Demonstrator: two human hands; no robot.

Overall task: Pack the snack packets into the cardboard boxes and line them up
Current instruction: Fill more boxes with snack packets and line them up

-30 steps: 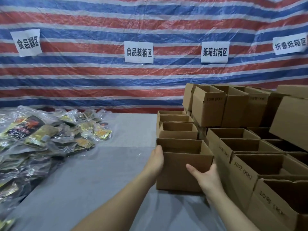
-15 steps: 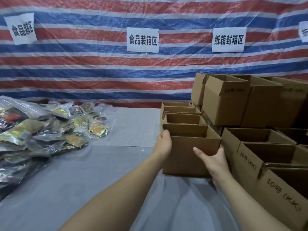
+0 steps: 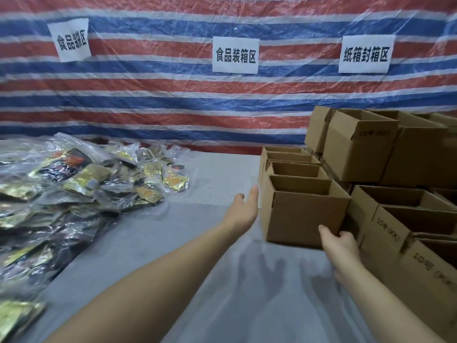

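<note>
Cardboard box (image 3: 304,209), open-topped, stands on the grey tabletop (image 3: 202,280) as the nearest in a single file of like boxes (image 3: 291,159), presumably so the row runs straight. My left hand (image 3: 243,209) lies flat, fingers straight, beside its left wall; contact is uncertain. My right hand (image 3: 340,243) curls round its lower right corner. Snack packets (image 3: 81,179) lie heaped well apart at left, unpacked.

hands (image 3: 243,210) beside open box (image 3: 303,214), packet pile (image 3: 81,184)
</note>
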